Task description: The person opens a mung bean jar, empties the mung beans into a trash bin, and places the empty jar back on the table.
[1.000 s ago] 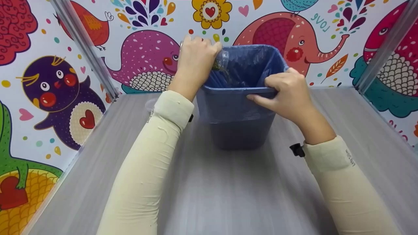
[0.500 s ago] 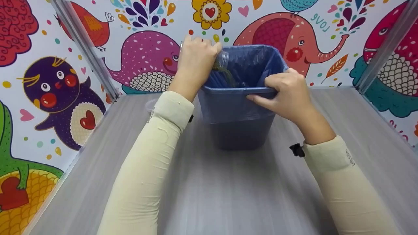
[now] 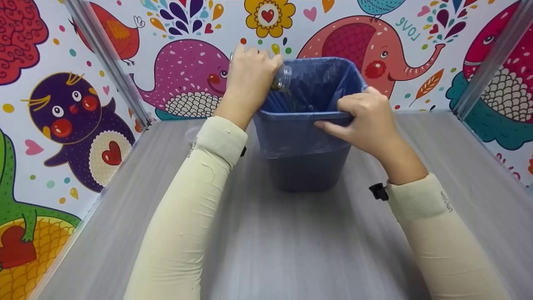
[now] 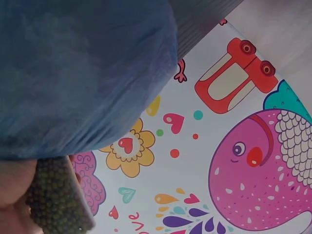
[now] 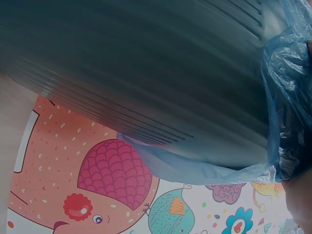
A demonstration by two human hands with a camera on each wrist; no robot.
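Bright cartoon walls (image 3: 325, 29) behind and beside a grey surface (image 3: 300, 246). Holding a clear jar (image 3: 284, 76) with the left hand (image 3: 253, 73), fingers curled round it, tipped with its mouth over the left part of the bin (image 3: 306, 171). Probably tipped like that to let the little green beans (image 4: 58, 195) slide out and drop inside. Gripping the bin's near right rim with the right hand (image 3: 368, 121), thumb on the outside, likely to stop any wobbling. Lined with a blue bag (image 3: 327, 75), folded over the top, maybe to keep the bin clean. Set at the far middle of the surface, easy to reach with both hands. Farther left, half hidden by the left sleeve (image 3: 179, 208), a clear round thing (image 3: 192, 134), perhaps a lid.
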